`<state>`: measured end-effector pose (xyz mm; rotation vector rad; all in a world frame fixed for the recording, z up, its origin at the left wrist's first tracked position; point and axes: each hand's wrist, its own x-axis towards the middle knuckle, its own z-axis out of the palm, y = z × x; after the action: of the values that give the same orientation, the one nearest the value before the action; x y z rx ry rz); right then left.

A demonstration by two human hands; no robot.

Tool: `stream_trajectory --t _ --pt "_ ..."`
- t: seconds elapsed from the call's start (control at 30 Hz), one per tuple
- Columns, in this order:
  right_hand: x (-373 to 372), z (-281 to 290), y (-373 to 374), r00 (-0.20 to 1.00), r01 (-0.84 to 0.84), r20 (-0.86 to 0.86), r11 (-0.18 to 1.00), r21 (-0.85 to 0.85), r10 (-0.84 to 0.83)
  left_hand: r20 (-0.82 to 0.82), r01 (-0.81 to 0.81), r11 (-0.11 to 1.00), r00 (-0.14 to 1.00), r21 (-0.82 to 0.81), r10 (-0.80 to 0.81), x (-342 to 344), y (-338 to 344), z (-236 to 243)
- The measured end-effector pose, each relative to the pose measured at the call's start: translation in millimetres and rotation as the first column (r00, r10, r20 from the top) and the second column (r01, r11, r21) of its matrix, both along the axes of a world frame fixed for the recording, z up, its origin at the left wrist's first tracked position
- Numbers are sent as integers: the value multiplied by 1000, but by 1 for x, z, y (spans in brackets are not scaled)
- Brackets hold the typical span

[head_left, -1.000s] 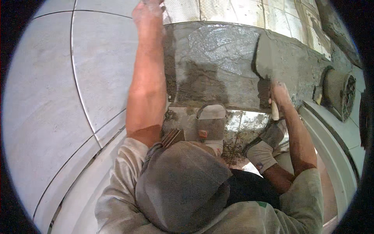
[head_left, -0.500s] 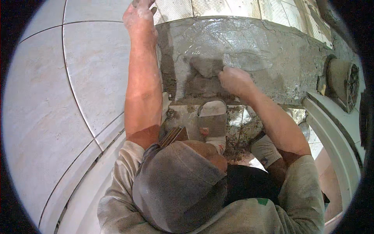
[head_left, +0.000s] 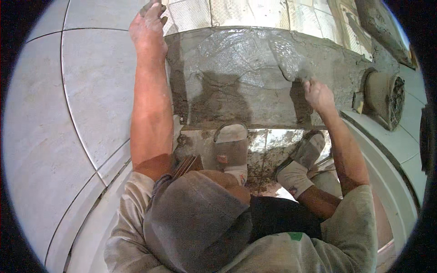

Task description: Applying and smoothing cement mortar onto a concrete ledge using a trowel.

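Observation:
My right hand is closed around the handle of a trowel, whose blade is blurred and hard to separate from the grey mortar. It is at the right end of a wet, shiny mortar patch, beside a raised ridge of mortar. Stretched forward, my left hand is at the edge of the large pale tiles, left of the mortar bed. Its grey-smeared fingers are bent and slightly apart, with nothing visible in them.
A mortar-caked round container stands at the right, by a curved white ledge. Textured light tiles border the far side of the mortar. My slippered feet are on the dirty floor below, near stacked brown strips.
My right hand has moved right with the trowel, and a mortar ridge now shows beside it. The view has shifted slightly right; my left hand stays at the tile edge.

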<state>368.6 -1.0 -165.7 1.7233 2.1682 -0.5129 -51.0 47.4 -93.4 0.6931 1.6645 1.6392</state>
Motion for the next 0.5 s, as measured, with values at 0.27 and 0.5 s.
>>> stream_trajectory --t 0.27,0.5 --pt "15 -54 -41 997 -1 -71 990 -144 -9 -2 -11 998 1000 -70 10 6 1 -4" --pt "-121 -17 -50 877 -458 -227 880 -129 423 -26 -11 999 1000 -45 9 8 0 2"
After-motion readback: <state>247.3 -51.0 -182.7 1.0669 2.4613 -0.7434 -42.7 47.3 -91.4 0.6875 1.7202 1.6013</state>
